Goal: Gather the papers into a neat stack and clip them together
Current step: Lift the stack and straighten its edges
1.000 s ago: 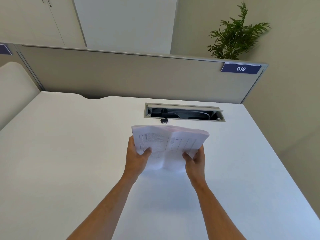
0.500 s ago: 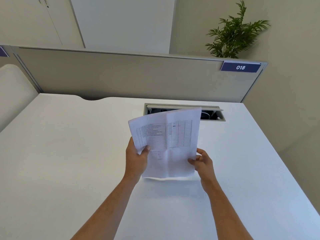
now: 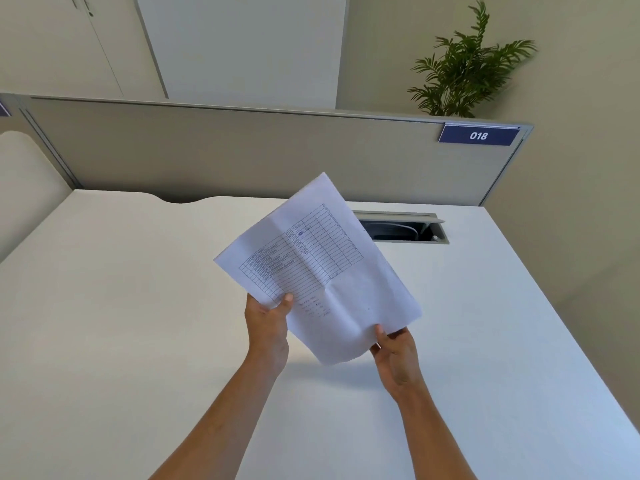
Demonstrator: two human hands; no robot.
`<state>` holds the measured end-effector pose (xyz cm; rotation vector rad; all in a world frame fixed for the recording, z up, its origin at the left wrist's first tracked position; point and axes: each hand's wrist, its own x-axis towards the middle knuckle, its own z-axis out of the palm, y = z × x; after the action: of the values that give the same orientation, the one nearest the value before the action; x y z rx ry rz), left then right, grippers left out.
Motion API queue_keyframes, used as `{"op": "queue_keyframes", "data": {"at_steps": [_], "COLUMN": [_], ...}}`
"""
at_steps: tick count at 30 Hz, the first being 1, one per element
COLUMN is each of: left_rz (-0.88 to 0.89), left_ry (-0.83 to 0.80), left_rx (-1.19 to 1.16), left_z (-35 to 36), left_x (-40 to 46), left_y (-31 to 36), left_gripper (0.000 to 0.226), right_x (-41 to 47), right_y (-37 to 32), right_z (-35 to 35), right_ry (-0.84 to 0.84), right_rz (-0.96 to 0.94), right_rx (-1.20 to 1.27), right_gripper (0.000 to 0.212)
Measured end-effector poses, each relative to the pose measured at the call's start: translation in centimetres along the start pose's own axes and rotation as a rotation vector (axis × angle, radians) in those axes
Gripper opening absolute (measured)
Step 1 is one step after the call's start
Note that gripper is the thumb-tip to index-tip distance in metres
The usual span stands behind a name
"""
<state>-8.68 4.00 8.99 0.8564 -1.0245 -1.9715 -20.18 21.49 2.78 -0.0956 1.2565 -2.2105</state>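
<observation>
Head view, one moment. Item: papers (image 3: 322,271), white sheets with a printed table on the top page (creased down the middle), held tilted in the air above the white surface (image 3: 121,323). Left hand (image 3: 266,327): grips the left edge, thumb on the printed face, fingers behind. Right hand (image 3: 394,348): pinches the lower right corner, thumb on top. Behind: open cable tray (image 3: 405,230) set into the surface, partly hidden by the sheets; grey partition (image 3: 207,150) carrying a blue plate (image 3: 478,135) marked 018; potted plant (image 3: 464,71) beyond it.
</observation>
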Motion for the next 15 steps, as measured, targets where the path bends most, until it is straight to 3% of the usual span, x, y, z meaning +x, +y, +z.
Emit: {"op": "queue_keyframes", "data": {"at_steps": [4, 9, 15], "left_rz": [-0.102, -0.182, -0.125], "left_ry": [0.054, 0.085, 0.189], "left_rx": [-0.023, -0.025, 0.077], "left_z": [-0.6, -1.2, -3.4], "left_x": [-0.3, -1.0, 0.6], "left_y": [-0.5, -1.5, -1.3], "left_gripper": [0.048, 0.044, 0.051], "right_x": [-0.1, 0.2, 0.9], "right_y": [0.4, 0.6, -1.2], "right_z": [1.2, 1.4, 0.9], "right_ry": [-0.007, 0.101, 0.094], "right_rz": [-0.063, -0.098, -0.162], "right_rx": [-0.129, -0.271, -0.4], "right_gripper": [0.04, 0.033, 0.033]}}
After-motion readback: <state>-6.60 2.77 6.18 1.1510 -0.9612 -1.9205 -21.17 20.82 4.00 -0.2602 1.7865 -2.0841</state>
